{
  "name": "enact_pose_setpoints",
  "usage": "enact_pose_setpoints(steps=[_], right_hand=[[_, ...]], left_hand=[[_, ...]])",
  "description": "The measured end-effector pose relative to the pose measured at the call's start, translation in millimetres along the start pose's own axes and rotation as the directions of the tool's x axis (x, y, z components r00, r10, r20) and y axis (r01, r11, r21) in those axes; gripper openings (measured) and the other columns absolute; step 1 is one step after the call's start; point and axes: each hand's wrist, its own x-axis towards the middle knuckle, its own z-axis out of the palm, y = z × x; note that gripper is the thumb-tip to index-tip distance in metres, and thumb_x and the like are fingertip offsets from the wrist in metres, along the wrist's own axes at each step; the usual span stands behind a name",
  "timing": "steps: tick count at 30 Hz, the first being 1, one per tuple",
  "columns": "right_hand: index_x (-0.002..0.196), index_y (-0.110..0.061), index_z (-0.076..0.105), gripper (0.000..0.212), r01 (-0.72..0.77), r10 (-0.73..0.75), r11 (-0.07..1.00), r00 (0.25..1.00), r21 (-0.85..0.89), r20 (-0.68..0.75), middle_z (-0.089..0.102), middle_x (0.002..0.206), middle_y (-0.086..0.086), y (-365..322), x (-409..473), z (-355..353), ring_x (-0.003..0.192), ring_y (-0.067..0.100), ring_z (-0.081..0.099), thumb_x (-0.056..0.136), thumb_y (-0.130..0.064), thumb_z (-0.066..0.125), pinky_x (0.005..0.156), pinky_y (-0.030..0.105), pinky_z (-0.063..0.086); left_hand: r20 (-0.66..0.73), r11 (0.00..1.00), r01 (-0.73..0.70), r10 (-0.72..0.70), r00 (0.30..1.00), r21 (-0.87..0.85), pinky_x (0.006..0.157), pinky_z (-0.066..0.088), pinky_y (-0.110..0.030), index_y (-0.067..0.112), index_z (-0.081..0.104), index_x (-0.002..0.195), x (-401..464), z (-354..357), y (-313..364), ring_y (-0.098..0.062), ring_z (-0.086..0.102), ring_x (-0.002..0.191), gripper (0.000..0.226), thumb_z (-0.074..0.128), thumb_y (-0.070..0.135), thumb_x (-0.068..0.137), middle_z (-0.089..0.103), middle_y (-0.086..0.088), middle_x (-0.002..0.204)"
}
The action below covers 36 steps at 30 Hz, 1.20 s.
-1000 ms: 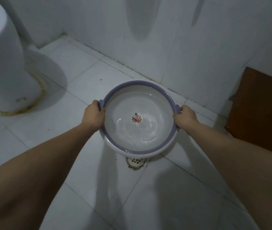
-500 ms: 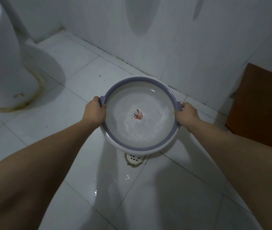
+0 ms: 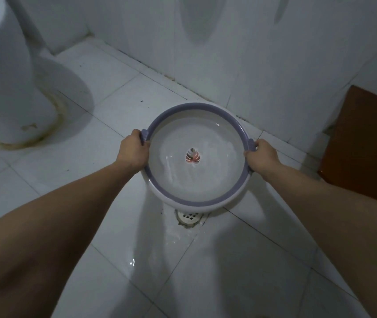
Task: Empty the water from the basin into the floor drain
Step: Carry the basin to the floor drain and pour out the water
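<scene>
A round white basin with a purple rim [image 3: 176, 198] and a leaf mark in its bottom is held above the tiled floor. Shallow water ripples inside it. My left hand [image 3: 133, 150] grips the left handle and my right hand [image 3: 261, 157] grips the right handle. The white floor drain [image 3: 189, 217] lies just under the basin's near edge, partly hidden by it. The tile in front of the drain looks wet and shiny.
A white toilet base [image 3: 6, 88] with a stained foot stands at the left. A tiled wall [image 3: 229, 53] runs close behind the basin. A brown wooden panel [image 3: 364, 143] leans at the right.
The basin has shifted slightly in the view, still held by both hands. Wet patches and a glint of water have spread on the tile near the drain.
</scene>
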Motion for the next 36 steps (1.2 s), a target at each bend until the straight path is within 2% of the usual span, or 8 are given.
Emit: enact_pose_setpoints(steps=[4, 11, 15, 19, 25, 30, 36], right_hand=[[0.116, -0.004, 0.054, 0.031, -0.001, 0.001, 1.000, 1.000, 0.014, 0.009, 0.062, 0.111, 0.020, 1, 0, -2, 0.096, 0.036, 0.061, 0.100, -0.030, 0.047, 0.086, 0.047, 0.055], [0.111, -0.003, 0.055, 0.029, -0.004, 0.004, 1.000, 1.000, 0.006, 0.002, 0.063, 0.107, 0.021, 4, -1, -3, 0.094, 0.039, 0.063, 0.099, -0.029, 0.049, 0.085, 0.051, 0.055], [0.112, -0.003, 0.054, 0.032, -0.003, 0.003, 1.000, 1.000, 0.010, 0.008, 0.062, 0.108, 0.022, 6, 0, -5, 0.095, 0.039, 0.063, 0.100, -0.032, 0.048, 0.086, 0.053, 0.055], [0.111, -0.005, 0.054, 0.031, -0.006, 0.006, 1.000, 1.000, 0.016, 0.002, 0.063, 0.108, 0.021, 8, 1, -5, 0.095, 0.039, 0.063, 0.099, -0.033, 0.049, 0.086, 0.053, 0.055], [0.102, -0.010, 0.053, 0.024, 0.006, -0.005, 0.999, 1.000, 0.041, -0.015, 0.063, 0.106, 0.020, 10, 2, -6, 0.093, 0.039, 0.063, 0.097, -0.033, 0.051, 0.085, 0.052, 0.055], [0.102, -0.011, 0.052, 0.020, 0.012, -0.012, 0.999, 1.000, 0.047, -0.009, 0.060, 0.103, 0.016, 12, 3, -4, 0.094, 0.038, 0.062, 0.096, -0.030, 0.054, 0.085, 0.051, 0.055], [0.099, -0.011, 0.053, 0.023, 0.029, -0.027, 0.999, 0.999, 0.039, -0.029, 0.062, 0.099, 0.016, 15, 5, -3, 0.087, 0.034, 0.062, 0.097, -0.034, 0.051, 0.078, 0.045, 0.056]], left_hand=[[0.012, 1.000, -0.006, 0.006, 1.000, -0.010, 0.078, 0.050, -0.038, 0.006, 0.052, 0.126, 0, -2, 0, -0.027, 0.055, 0.088, 0.032, 0.045, 0.026, 0.102, 0.062, -0.016, 0.115], [0.018, 1.000, -0.012, 0.012, 1.000, 0.004, 0.082, 0.053, -0.041, 0.006, 0.053, 0.124, -4, -2, 4, -0.032, 0.060, 0.095, 0.030, 0.047, 0.024, 0.101, 0.063, -0.018, 0.115], [0.016, 1.000, -0.014, 0.014, 1.000, 0.016, 0.073, 0.048, -0.037, 0.006, 0.054, 0.121, -5, -3, 7, -0.028, 0.056, 0.086, 0.028, 0.046, 0.023, 0.100, 0.062, -0.017, 0.112], [0.035, 1.000, -0.016, 0.015, 0.999, 0.013, 0.074, 0.049, -0.038, 0.006, 0.053, 0.122, -7, -4, 8, -0.028, 0.056, 0.087, 0.029, 0.046, 0.023, 0.100, 0.061, -0.016, 0.111], [0.024, 0.999, -0.025, 0.024, 0.999, 0.030, 0.070, 0.044, -0.033, 0.005, 0.052, 0.122, -11, -5, 9, -0.026, 0.054, 0.086, 0.027, 0.046, 0.022, 0.102, 0.054, -0.008, 0.100], [0.035, 0.999, -0.029, 0.028, 0.999, 0.028, 0.070, 0.044, -0.033, 0.005, 0.051, 0.122, -12, -7, 9, -0.026, 0.055, 0.086, 0.028, 0.046, 0.022, 0.101, 0.054, -0.009, 0.100], [0.052, 0.999, -0.015, 0.013, 0.999, 0.031, 0.070, 0.045, -0.034, 0.006, 0.050, 0.125, -12, -9, 6, -0.027, 0.055, 0.087, 0.030, 0.047, 0.024, 0.101, 0.055, -0.009, 0.103]])
